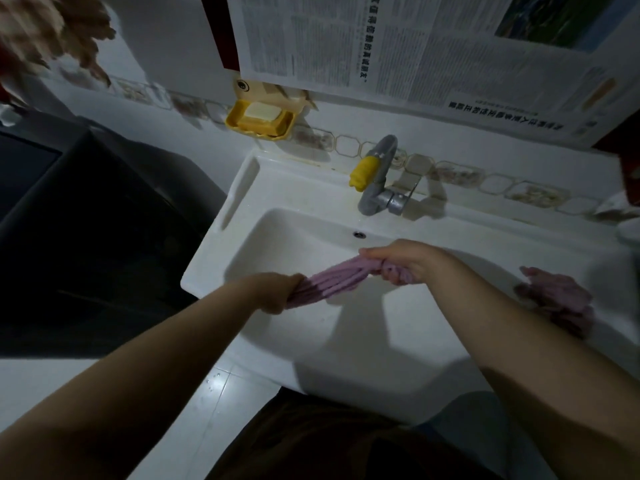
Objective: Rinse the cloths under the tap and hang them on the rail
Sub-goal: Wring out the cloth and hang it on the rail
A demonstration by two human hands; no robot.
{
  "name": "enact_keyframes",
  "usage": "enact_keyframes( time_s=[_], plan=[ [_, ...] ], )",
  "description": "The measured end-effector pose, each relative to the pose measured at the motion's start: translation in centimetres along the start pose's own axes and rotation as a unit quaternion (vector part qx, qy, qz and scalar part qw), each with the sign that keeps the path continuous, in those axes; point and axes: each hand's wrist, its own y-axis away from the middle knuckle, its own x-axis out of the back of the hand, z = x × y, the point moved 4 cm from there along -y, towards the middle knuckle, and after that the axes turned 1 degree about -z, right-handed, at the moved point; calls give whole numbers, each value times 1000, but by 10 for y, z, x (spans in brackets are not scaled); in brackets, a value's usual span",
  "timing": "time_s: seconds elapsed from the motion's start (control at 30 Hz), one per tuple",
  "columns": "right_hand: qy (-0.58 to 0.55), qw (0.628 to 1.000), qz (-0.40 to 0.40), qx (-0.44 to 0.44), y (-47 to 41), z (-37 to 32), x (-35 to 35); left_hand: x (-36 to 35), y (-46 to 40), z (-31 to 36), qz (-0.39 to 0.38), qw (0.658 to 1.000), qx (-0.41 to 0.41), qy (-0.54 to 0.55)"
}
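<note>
Purple, a twisted terry cloth (330, 280) stretches over the white ceramic sink basin (277, 237), its ends gripped tight in the left hand (277, 292) and the right hand (398, 261). A second crumpled purple cloth (557, 299) lies on the sink's right rim, below the grey tap (377, 188).

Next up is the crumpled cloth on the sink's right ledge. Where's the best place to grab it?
Probably pinch the raised bunch at the top of the crumpled cloth, coming from above. It lies in a loose heap on the sink ledge with no flat edge showing, so folds sticking up offer the easiest grip.
</note>
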Motion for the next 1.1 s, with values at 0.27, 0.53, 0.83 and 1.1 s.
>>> enact_keyframes(
  time_s=[0.27, 0.53, 0.83, 1.1],
  plan=[
    [237, 927, 232, 174, 6, -41, -53, -47, -14, 56, -78, 568, -95, 814],
    [437, 845, 152, 270, 45, -22, -100, -7, -8, 72, -17, 316, -145, 937],
    [555, 615, 308, 467, 71, 3, -48, 10, 18, 37, -90, 638, -169, 746],
    [656, 533, 265, 464, 65, -25, -62, 36, 27, 56, -95, 940, -67, 321]
  ],
)
